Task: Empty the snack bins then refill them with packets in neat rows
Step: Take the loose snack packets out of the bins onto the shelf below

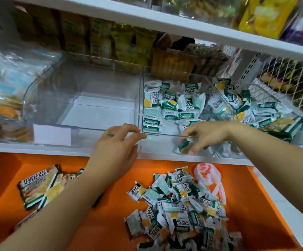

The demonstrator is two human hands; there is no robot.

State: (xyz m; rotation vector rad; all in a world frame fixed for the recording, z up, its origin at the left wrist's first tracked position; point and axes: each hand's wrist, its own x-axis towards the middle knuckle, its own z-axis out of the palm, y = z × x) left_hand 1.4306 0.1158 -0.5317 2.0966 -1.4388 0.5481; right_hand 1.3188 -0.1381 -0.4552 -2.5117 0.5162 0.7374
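Two clear plastic bins stand side by side on the white shelf. The left bin (85, 98) holds no packets. The right bin (167, 135) holds several green-and-white snack packets (168, 104), a few in a column at its left. My left hand (118, 142) hovers with relaxed fingers at the front edge between the two bins. My right hand (203, 136) reaches over the right bin's front rim and pinches one green-and-white packet (183, 146) low at the bin's front. A heap of the same packets (181, 209) lies on the orange surface below.
More loose packets (246, 107) and a large green pack lie right of the bins, by a white wire basket (283, 82). Two large packs (38, 185) and a crumpled plastic bag (208, 174) rest on the orange surface (110, 211). An upper shelf (165, 20) overhangs the bins.
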